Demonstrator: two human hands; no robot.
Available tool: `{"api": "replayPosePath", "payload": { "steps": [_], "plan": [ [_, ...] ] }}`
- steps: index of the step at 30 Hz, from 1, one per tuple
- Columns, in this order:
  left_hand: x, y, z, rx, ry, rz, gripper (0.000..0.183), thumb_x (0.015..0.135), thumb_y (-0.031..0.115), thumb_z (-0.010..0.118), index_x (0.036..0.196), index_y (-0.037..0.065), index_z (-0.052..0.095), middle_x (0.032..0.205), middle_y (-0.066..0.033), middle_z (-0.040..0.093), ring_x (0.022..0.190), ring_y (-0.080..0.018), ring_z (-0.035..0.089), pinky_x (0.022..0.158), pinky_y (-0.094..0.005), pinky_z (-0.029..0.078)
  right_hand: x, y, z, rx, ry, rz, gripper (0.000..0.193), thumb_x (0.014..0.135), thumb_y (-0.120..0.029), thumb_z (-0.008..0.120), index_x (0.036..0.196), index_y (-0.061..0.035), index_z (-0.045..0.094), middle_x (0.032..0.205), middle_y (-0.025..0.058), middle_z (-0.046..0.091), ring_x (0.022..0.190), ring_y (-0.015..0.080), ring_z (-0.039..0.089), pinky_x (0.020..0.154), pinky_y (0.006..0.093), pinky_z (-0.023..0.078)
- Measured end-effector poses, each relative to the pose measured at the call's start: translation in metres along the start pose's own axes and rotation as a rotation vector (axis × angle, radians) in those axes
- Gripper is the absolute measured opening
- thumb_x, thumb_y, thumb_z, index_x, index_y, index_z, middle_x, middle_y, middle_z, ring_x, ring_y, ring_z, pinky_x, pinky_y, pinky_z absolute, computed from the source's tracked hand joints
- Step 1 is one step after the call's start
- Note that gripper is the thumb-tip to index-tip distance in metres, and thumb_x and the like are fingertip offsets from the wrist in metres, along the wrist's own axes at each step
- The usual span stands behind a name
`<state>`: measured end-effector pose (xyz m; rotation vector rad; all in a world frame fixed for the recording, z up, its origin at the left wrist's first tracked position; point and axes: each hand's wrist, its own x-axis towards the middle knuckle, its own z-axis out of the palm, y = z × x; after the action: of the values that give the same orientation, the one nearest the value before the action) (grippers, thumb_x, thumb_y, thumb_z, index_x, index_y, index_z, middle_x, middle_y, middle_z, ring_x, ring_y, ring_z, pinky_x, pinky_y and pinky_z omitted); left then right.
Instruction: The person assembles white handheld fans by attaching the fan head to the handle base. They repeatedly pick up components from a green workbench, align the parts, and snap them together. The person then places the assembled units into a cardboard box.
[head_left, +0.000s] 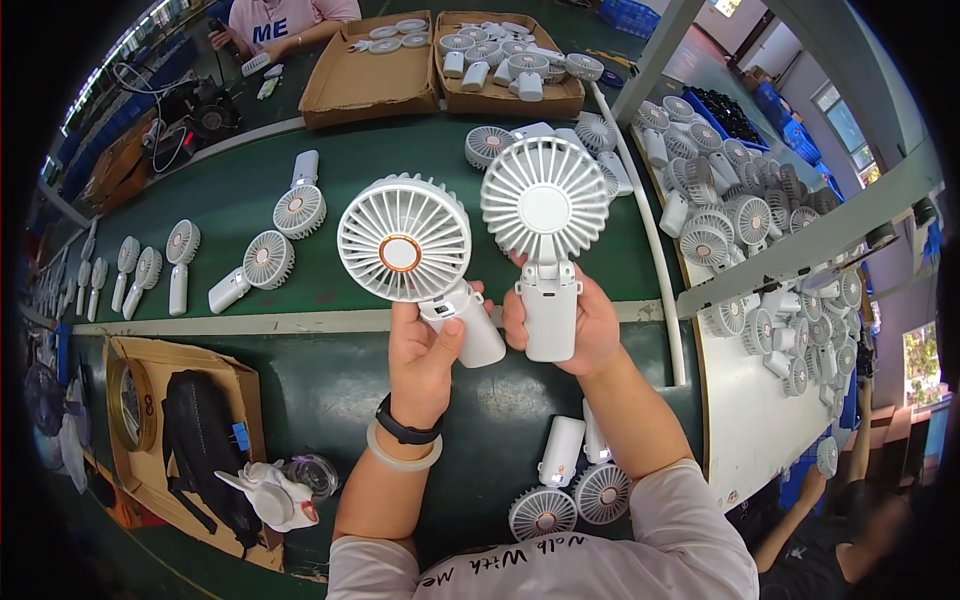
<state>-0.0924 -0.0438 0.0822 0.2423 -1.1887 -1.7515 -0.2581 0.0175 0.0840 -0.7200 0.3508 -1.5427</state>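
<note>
Two white handheld fans are held up side by side. My left hand (422,352) is closed round the handle of one fan (403,252), its thumb on the handle front. That fan's round grille faces me, with an orange-copper ring at its centre. In my right hand (598,325) is the other fan (545,208), gripped by its handle with the plain back of its head showing. The two heads are close together. Below my right forearm, two more fans (545,512) lie on the green bench (470,430), heads toward me.
Beyond a pale rail, a green belt (330,265) carries several fans. Cardboard boxes (365,95) with fan parts stand at the far side, near a seated person (290,25). Many fans pile on the right table (750,430). An open carton (235,375) holds a black bag.
</note>
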Motion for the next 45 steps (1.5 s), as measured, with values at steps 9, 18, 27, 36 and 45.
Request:
{"api": "replayPosePath", "payload": {
  "steps": [9, 18, 27, 36, 45],
  "plan": [
    [0.0, -0.008, -0.001, -0.146, -0.016, -0.175, 0.06, 0.081, 0.007, 0.065, 0.125, 0.014, 0.026, 0.111, -0.0131, 0.053, 0.089, -0.0202, 0.06, 0.067, -0.0378, 0.057, -0.003, -0.011, 0.0, -0.832, 0.25, -0.045, 0.043, 0.087, -0.018, 0.059, 0.123, -0.0027, 0.04, 0.105, 0.0093, 0.059, 0.09, 0.019, 0.062, 0.08, 0.035, 0.051],
    [-0.004, -0.011, -0.004, -0.025, -0.003, -0.204, 0.049, 0.07, 0.001, 0.07, 0.112, 0.007, 0.047, 0.109, -0.009, 0.053, 0.099, -0.0195, 0.054, 0.084, -0.04, 0.049, -0.002, -0.01, 0.005, -0.711, 0.234, -0.091, 0.044, 0.085, -0.006, 0.058, 0.125, -0.0017, 0.04, 0.112, 0.0069, 0.055, 0.103, 0.0129, 0.054, 0.088, 0.0298, 0.045],
    [-0.003, -0.008, 0.002, -0.117, -0.045, -0.177, 0.091, 0.063, 0.01, 0.071, 0.14, 0.009, 0.024, 0.139, -0.0144, 0.032, 0.129, -0.0285, 0.033, 0.1, -0.0501, 0.034, -0.004, -0.004, 0.005, -0.671, 0.266, -0.116, 0.047, 0.085, -0.006, 0.058, 0.127, -0.0018, 0.038, 0.115, 0.0058, 0.053, 0.105, 0.012, 0.052, 0.089, 0.0302, 0.044],
    [-0.007, 0.0, -0.004, -0.534, -0.158, -0.408, 0.081, 0.067, 0.018, 0.067, 0.136, 0.002, 0.027, 0.121, -0.0176, 0.046, 0.105, -0.026, 0.054, 0.08, -0.0455, 0.051, 0.008, -0.034, -0.048, -1.802, 0.382, -0.272, 0.064, 0.069, -0.031, 0.075, 0.123, -0.0054, 0.051, 0.131, 0.0175, 0.037, 0.124, 0.0322, 0.035, 0.1, 0.0396, 0.033],
    [-0.019, 0.019, -0.013, -0.678, -0.343, -0.456, 0.091, 0.064, 0.016, 0.069, 0.141, 0.012, 0.021, 0.118, -0.0156, 0.047, 0.11, -0.0311, 0.049, 0.09, -0.0554, 0.044, 0.02, 0.02, -0.048, -2.056, 0.048, 0.033, 0.079, 0.068, -0.034, 0.074, 0.131, -0.0038, 0.04, 0.129, 0.0228, 0.04, 0.119, 0.0351, 0.041, 0.093, 0.043, 0.039]
  ]
}}
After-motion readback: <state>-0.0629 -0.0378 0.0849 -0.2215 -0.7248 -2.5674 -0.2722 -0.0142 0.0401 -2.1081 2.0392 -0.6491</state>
